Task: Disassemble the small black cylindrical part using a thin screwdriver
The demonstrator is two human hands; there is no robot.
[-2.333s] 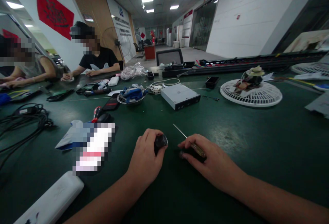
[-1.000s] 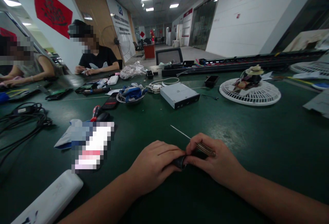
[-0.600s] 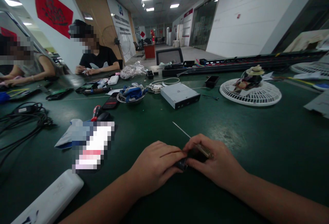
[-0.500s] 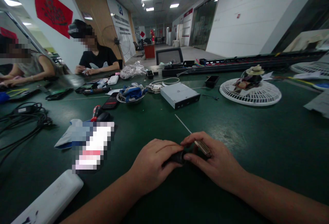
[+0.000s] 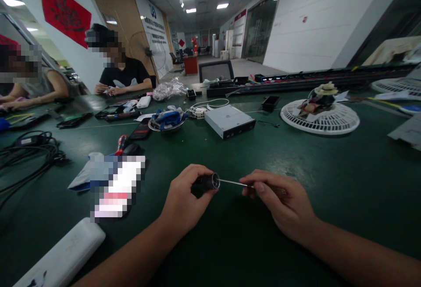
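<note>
My left hand [image 5: 184, 201] is closed round a small black cylindrical part [image 5: 208, 182] with a shiny metal end that faces right. My right hand [image 5: 283, 201] pinches a thin screwdriver [image 5: 234, 183] with an amber handle. Its slender metal shaft lies level and its tip meets the open metal end of the black part. Both hands hover just above the dark green table [image 5: 329, 177], close to its near edge.
A grey drive box [image 5: 229, 121], a white fan grille [image 5: 320, 119] with a motor on it, a metal bowl [image 5: 164, 123] of parts, a red-handled tool [image 5: 121, 143], black cables [image 5: 31, 148] and a white case [image 5: 62, 256] lie around. Two other people sit at the far left.
My hands were pressed together over the part. They have drawn apart, the screwdriver has swung from pointing away to level, and its tip now sits at the part's metal end.
</note>
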